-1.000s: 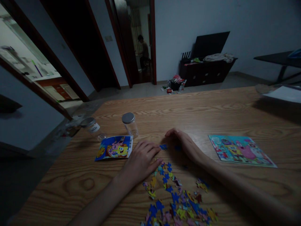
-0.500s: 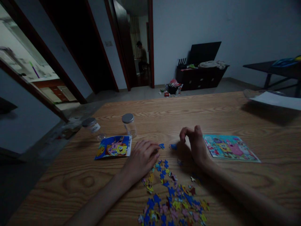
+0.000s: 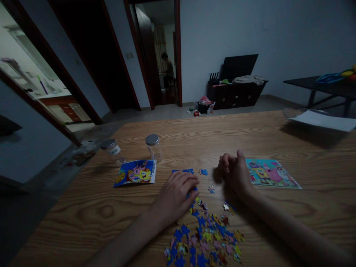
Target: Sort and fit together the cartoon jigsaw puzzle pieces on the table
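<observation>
My left hand (image 3: 178, 193) lies palm down over jigsaw pieces, its fingers stretched out and the thumb a little apart. It partly covers some blue pieces. Just beyond its knuckles shows a joined blue strip (image 3: 183, 171) of jigsaw. A separate blue jigsaw piece (image 3: 204, 172) lies to the right of the strip, with a small pale-and-blue piece (image 3: 211, 189) nearer me. My right hand (image 3: 236, 174) is raised on its side beside the character picture card (image 3: 274, 173); its fingers are curled loosely, the thumb points up, and I see nothing in it. The loose jigsaw pile (image 3: 204, 237) spreads below both hands.
On the left are a blue picture packet (image 3: 136, 172) and two clear jars with grey lids, one upright (image 3: 154, 148) and one tilted-looking (image 3: 113, 152). A clear dish with white paper (image 3: 322, 120) stands at the far right of the wooden table (image 3: 211, 137). A person (image 3: 168, 70) sits beyond the doorway.
My left hand has shifted right and toward me, uncovering the blue strip. My right hand has moved slightly right, away from the blue piece, and its fingers have curled in more.
</observation>
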The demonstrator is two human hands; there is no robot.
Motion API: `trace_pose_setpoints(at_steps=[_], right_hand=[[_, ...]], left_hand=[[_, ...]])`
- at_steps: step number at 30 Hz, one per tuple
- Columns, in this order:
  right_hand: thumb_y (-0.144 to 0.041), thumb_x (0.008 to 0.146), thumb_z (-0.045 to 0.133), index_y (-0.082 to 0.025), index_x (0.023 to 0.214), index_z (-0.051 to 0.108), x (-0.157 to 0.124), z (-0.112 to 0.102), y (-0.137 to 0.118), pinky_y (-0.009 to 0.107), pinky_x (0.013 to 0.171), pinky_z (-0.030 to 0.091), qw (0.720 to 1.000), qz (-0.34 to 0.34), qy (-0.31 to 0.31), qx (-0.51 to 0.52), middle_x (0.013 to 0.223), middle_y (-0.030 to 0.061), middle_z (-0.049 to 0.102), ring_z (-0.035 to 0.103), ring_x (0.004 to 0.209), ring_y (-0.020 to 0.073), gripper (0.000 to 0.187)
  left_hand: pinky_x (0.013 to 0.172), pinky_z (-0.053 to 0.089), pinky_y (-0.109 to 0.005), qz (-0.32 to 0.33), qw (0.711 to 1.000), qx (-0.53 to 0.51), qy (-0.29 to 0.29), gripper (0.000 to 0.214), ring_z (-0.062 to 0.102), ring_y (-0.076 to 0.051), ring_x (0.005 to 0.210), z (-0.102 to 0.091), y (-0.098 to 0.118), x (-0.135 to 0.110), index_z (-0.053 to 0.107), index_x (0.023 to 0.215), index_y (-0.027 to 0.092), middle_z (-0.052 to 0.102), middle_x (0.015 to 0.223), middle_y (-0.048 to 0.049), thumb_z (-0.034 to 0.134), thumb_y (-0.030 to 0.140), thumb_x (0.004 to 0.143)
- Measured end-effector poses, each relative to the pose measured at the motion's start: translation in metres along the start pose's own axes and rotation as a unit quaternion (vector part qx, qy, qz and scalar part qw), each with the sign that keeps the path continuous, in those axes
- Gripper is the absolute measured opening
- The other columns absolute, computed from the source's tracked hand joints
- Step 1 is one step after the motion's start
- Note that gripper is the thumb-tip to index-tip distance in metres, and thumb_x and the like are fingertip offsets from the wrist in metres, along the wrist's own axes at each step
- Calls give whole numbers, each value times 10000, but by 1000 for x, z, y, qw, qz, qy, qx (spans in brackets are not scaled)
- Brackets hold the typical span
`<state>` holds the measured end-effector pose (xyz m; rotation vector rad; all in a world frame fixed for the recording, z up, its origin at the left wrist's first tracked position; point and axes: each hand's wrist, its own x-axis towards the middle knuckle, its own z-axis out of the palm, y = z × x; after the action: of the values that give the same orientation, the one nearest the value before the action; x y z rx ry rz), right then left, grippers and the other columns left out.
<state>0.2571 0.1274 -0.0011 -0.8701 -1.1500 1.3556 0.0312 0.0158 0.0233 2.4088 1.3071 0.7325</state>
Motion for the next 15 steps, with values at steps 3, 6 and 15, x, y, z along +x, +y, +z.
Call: trace_pose_setpoints(at_steps=[3, 6, 15], right_hand=[[-777, 976, 358, -260, 565, 459, -5, 6, 2, 321, 446, 292, 1000, -6, 19, 14, 498, -35, 337, 303, 436, 152, 668], [-742, 987, 399, -252, 546, 484, -9, 15, 3, 325, 461, 284, 1000, -6, 15, 14, 506, -21, 365, 320, 459, 154, 664], [-670, 997, 370, -267, 583, 440, -5, 8, -3, 325, 479, 361, 1000, 4, -11, -17, 503, -32, 355, 341, 454, 167, 582]], left_hand=[[1230, 419, -453, 13, 998, -56, -23, 442, 571, -252, 1400, 14, 33, -8, 516, 1504, 228, 636, 1497, -80, 570, 345, 1082], [1306, 298, -462, 67, 995, -35, -70, 624, 417, -269, 1540, 30, 58, -14, 398, 1608, 204, 480, 1643, -108, 557, 486, 1075], [1336, 200, -427, 67, 988, 41, -133, 632, 355, -260, 1573, 22, 56, -9, 425, 1577, 111, 490, 1633, -126, 318, 551, 1136]])
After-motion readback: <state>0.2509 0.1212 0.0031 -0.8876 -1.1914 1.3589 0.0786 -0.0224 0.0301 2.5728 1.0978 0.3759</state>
